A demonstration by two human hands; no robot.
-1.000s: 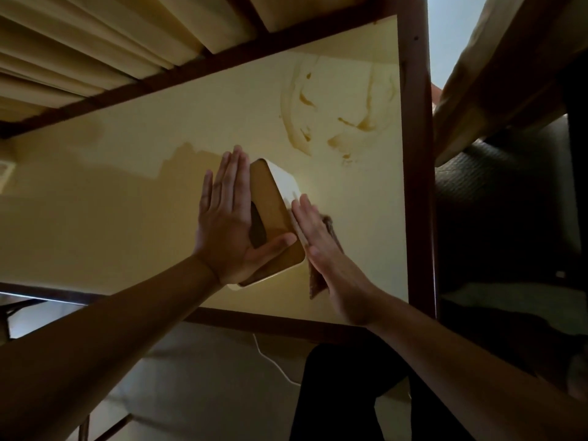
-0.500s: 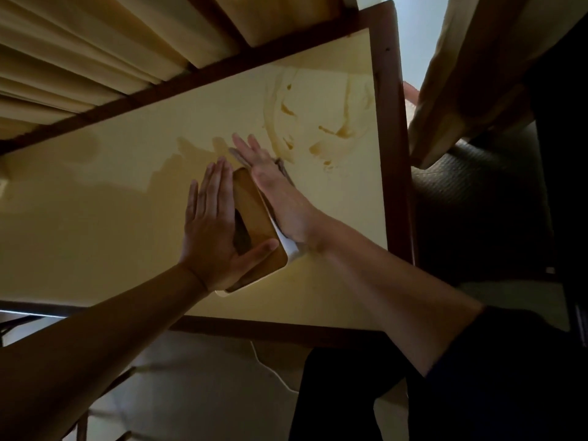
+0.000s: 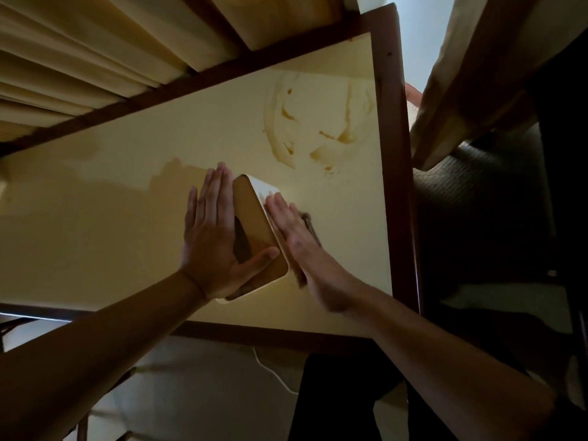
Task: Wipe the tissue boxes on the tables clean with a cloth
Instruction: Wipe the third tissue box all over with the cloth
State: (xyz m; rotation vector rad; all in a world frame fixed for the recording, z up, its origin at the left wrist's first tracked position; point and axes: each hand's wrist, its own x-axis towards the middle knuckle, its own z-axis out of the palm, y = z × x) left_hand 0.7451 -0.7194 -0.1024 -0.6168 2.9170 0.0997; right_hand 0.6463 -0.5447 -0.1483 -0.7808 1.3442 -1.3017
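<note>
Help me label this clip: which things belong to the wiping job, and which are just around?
In the job: tissue box, cloth, left hand, right hand.
Just around: table, brown stain, curtain, white cable.

Your tissue box [image 3: 259, 224] is a white, round-cornered box with a tan top face and a dark oval slot, standing on the yellow worktop [image 3: 111, 237]. Your dark brown cloth [image 3: 308, 222] lies flat against its right side wall, mostly hidden, with only a frayed edge showing.
</note>
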